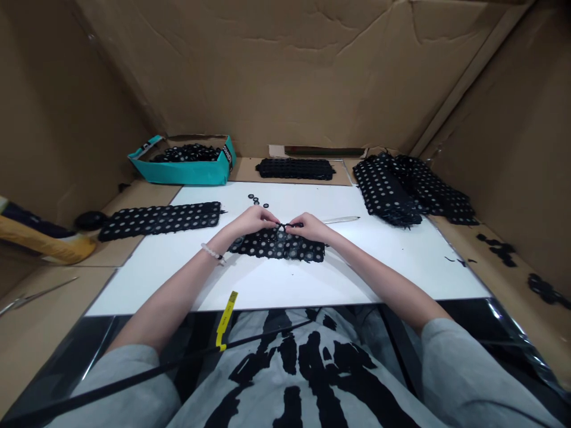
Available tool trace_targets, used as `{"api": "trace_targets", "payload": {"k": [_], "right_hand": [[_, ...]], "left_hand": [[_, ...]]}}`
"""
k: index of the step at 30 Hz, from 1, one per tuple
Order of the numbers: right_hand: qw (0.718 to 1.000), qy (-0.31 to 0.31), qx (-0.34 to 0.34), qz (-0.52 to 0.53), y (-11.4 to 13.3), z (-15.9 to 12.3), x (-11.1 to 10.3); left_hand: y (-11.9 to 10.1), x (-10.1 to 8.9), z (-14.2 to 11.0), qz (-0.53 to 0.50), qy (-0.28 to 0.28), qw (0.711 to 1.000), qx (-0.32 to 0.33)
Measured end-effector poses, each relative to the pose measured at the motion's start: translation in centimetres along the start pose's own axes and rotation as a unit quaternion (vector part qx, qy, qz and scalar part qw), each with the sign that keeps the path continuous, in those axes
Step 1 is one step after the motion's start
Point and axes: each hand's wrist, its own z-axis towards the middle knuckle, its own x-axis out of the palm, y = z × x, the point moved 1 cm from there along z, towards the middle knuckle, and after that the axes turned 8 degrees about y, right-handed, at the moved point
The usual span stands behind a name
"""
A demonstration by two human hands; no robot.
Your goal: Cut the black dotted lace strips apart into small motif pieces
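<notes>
A black lace strip (279, 245) with round holes lies in the middle of the white board (383, 267). My left hand (254, 220) and my right hand (312, 227) meet at the strip's far edge. Both pinch the lace there, fingertips close together. A bead bracelet (213, 254) circles my left wrist. Just beyond my hands lie a few small black rings (257, 200) and a white pen-like tool (341, 220).
A longer lace strip (160, 220) lies at the left. A teal box (182, 166) holding lace stands at the back left, a flat stack (295, 169) at the back centre, a heap (413, 190) at the right. Cardboard walls enclose the table. Scissors (33, 295) lie at the far left.
</notes>
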Motion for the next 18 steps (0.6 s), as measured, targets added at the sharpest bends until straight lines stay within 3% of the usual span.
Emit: {"api": "trace_targets", "payload": {"k": [2,5,7,9,12,14,16,18], "right_hand": [[1.000,0.002,0.008,-0.014,0.0,-0.1,-0.1],[0.999,0.001,0.009,-0.040,-0.1,-0.3,-0.4],[0.998,-0.002,-0.005,-0.061,-0.1,-0.4,-0.7],[0.997,-0.004,-0.017,-0.076,-0.1,-0.5,-0.9],[0.998,0.008,-0.023,-0.065,0.2,-0.3,-0.8],[0.999,0.009,-0.018,-0.049,0.5,0.0,-0.2],[0.999,-0.015,-0.007,-0.043,0.6,0.5,0.5],[0.998,-0.046,-0.003,-0.033,0.4,0.9,1.1]], "left_hand": [[1.3,-1.2,0.1,0.022,-0.084,0.995,-0.039],[3.0,-2.8,0.1,0.098,-0.235,0.964,-0.081],[3.2,-3.0,0.1,0.145,-0.278,0.947,-0.076],[2.5,-2.5,0.1,0.156,-0.236,0.958,-0.046],[0.9,-0.8,0.1,0.111,-0.054,0.992,0.009],[0.3,0.1,0.1,0.081,0.027,0.996,0.025],[0.2,0.7,0.1,0.068,0.040,0.996,0.030],[0.4,0.8,0.1,0.060,0.020,0.997,0.031]]}}
